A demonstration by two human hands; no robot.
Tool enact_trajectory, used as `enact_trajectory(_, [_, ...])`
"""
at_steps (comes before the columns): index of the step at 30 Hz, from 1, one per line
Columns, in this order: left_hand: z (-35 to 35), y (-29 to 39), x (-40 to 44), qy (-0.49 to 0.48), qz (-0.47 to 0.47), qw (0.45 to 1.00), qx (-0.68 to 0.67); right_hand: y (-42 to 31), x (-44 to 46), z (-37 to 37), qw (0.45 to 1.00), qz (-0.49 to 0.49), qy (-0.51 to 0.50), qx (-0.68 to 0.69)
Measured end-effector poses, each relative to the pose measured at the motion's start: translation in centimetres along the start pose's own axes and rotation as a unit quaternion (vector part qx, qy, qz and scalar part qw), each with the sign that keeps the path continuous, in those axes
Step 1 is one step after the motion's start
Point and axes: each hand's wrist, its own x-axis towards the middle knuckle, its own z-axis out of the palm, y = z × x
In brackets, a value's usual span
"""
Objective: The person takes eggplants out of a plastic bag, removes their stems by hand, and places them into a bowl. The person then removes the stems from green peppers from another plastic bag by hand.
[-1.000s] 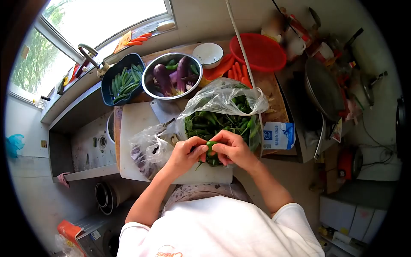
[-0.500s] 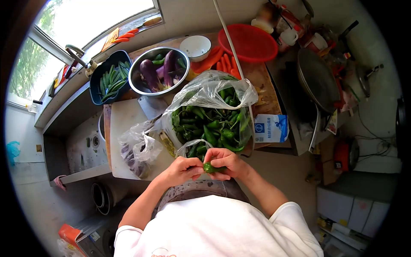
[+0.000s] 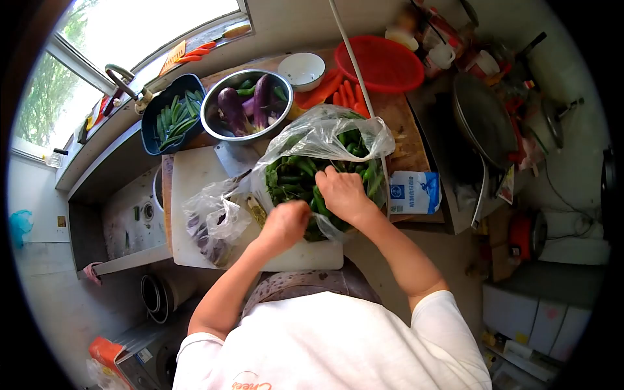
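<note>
A wooden bench (image 3: 406, 140), a clear bag (image 3: 312, 130) on it, green peppers (image 3: 296, 170) inside.
The peppers lie directly under the right grip (image 3: 343, 195), its fingers bent down onto them; the left grip (image 3: 287, 224), blurred and curled, is at the bag's near left edge. Whether either holds a pepper, I cannot tell.

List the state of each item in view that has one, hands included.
Left hand: fingers curled, blurred; grip unclear
Right hand: over green peppers; fingertip contact unclear
Large clear bag: open, filled with peppers
Small clear bag: crumpled, on cutting board
Metal bowl: upright, holding eggplants
Blue basin: upright, holding green pods
White bowl: upright
Faucet: no flow visible
</note>
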Motion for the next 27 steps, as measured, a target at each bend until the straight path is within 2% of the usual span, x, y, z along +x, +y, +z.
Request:
enact_trajectory(1, [0.2,-0.4,-0.5,-0.034,0.052,0.998,-0.001,0.0,0.1,0.5,0.998,-0.009,-0.035,-0.057])
enact_trajectory(3, [-0.4,0.0,-1.2,-0.048,0.026,0.997,-0.055,0.8,-0.2,0.2,0.994,-0.016,-0.087,-0.063])
enact_trajectory(6, [-1.1,-0.4,-0.8,0.044,-0.077,0.969,-0.229,2.4,0.0,-1.5,0.992,0.035,-0.124,0.014])
enact_trajectory(9, [-2.5,0.4,0.2,0.016,-0.187,0.899,-0.395,3.5,0.2,-1.8,0.963,0.062,0.081,0.249])
enact_trajectory(10, [-2.7,1.1,0.4,0.012,-0.171,0.888,-0.427,2.9,0.6,-3.2,0.916,0.161,0.024,0.366])
enact_trajectory(11, [-2.7,2.4,0.5,0.016,-0.158,0.881,-0.446,2.1,0.6,-5.2,0.779,0.262,-0.072,0.564])
enact_trajectory(13, [-2.5,4.6,0.6,0.023,-0.133,0.866,-0.481,0.5,-0.1,-5.7,0.572,0.237,-0.029,0.785])
enact_trajectory(14, [-2.4,4.7,0.6,0.001,-0.126,0.861,-0.493,0.2,-0.5,-5.4,0.539,0.247,-0.038,0.804])
enact_trajectory(15, [-2.2,4.5,0.6,0.008,-0.113,0.883,-0.455,-0.1,-1.0,-5.1,0.505,0.257,-0.048,0.823])
enact_trajectory(17, [-1.5,3.9,0.4,0.021,-0.088,0.922,-0.377,-0.6,-1.6,-4.9,0.518,0.261,-0.030,0.814])
enact_trajectory(18, [-1.2,3.9,0.2,0.050,-0.046,0.942,-0.330,-0.4,-1.8,-4.6,0.532,0.251,-0.035,0.808])
enact_trajectory(21, [-2.1,5.0,-0.5,0.039,-0.034,0.966,-0.254,-0.9,-2.1,-4.6,0.560,0.271,-0.027,0.783])
enact_trajectory(23, [-2.2,5.1,-0.8,-0.015,-0.059,0.959,-0.277,-1.4,-2.9,-4.0,0.574,0.295,-0.025,0.764])
enact_trajectory(24, [-2.1,5.1,-0.9,-0.042,-0.071,0.954,-0.288,-2.3,-3.2,-4.2,0.571,0.313,-0.002,0.759])
enact_trajectory(27, [-1.5,4.8,-2.2,-0.016,0.015,0.969,-0.247,-3.4,-4.8,-3.3,0.545,0.316,0.038,0.776])
